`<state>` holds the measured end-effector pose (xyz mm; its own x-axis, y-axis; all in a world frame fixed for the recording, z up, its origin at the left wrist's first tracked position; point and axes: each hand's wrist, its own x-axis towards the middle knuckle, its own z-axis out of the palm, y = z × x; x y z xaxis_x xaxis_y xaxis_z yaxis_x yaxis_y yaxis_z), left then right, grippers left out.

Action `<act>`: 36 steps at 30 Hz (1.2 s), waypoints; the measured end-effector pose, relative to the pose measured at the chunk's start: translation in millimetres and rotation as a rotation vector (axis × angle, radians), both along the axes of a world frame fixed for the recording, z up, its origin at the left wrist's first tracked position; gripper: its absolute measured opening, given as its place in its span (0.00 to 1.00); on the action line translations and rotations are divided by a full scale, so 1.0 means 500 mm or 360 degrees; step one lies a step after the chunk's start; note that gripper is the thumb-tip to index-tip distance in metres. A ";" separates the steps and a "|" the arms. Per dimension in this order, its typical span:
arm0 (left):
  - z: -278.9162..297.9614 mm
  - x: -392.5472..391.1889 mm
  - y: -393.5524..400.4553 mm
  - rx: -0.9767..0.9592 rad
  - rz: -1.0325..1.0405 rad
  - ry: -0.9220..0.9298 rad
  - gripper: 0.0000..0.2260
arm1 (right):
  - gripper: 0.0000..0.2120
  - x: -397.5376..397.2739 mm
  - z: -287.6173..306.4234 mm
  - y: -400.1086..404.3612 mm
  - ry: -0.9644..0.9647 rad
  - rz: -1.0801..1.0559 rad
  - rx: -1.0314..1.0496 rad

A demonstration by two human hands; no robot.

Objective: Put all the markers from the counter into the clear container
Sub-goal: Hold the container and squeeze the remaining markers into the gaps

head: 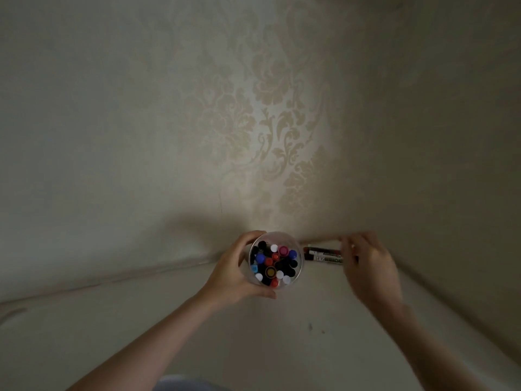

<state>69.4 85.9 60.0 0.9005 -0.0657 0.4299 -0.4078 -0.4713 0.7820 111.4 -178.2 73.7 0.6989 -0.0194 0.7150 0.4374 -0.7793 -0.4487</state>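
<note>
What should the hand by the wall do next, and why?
Probably close the right hand on the markers lying on the counter by the wall and lift them. They are the only ones seen outside the clear container. The fingers are already at their far ends, though blurred, so a grip is unclear. The left hand holds the container, nearly full, right beside them.

Pale wallpaper (262,114) with a faint damask floral pattern, brightest in a central patch, dim toward the edges. Thin dark vertical crack (221,203) low on the wall. Small dark speck (310,326) on the light surface below. Bluish-grey fabric (186,383) at the bottom edge.
</note>
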 end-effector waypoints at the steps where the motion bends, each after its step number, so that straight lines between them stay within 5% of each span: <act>1: 0.001 0.004 -0.001 -0.0001 -0.0002 0.0003 0.45 | 0.09 0.039 -0.027 -0.033 0.0232 -0.0085 -0.0103; 4: 0.007 0.016 -0.008 -0.0014 0.0008 0.0004 0.44 | 0.22 0.115 -0.108 -0.083 0.0898 -0.0145 -0.0612; 8: 0.011 0.030 -0.012 -0.0020 0.0011 0.0041 0.45 | 0.24 0.153 -0.151 -0.073 0.1132 -0.0141 -0.0755; 12: 0.010 0.036 -0.007 -0.0012 0.0018 0.0057 0.46 | 0.20 0.160 -0.161 -0.049 0.0816 -0.0365 -0.0736; 17: 0.010 0.036 -0.005 -0.0044 0.0006 0.0056 0.46 | 0.10 0.124 -0.148 -0.048 0.0864 -0.0189 -0.0494; 20: 0.007 0.033 -0.005 -0.0040 0.0008 0.0037 0.46 | 0.04 0.053 -0.073 -0.048 0.0520 0.0089 0.0087; 24: -0.002 0.031 -0.010 -0.0021 0.0033 -0.0024 0.46 | 0.04 -0.083 0.071 -0.038 -0.0111 0.0179 0.0379; 30: -0.015 0.021 -0.020 -0.0032 0.0089 -0.0038 0.47 | 0.09 -0.156 0.102 0.024 -0.0449 0.0452 0.0215; 36: -0.023 0.007 -0.022 0.0007 0.0115 -0.0102 0.47 | 0.05 -0.104 0.054 0.081 -0.0560 0.0303 -0.0222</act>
<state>72.8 74.9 48.4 0.8734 -0.0035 0.4869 -0.4220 -0.5045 0.7533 59.5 -137.6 100.7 0.3936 0.2001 0.8973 0.6869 -0.7127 -0.1423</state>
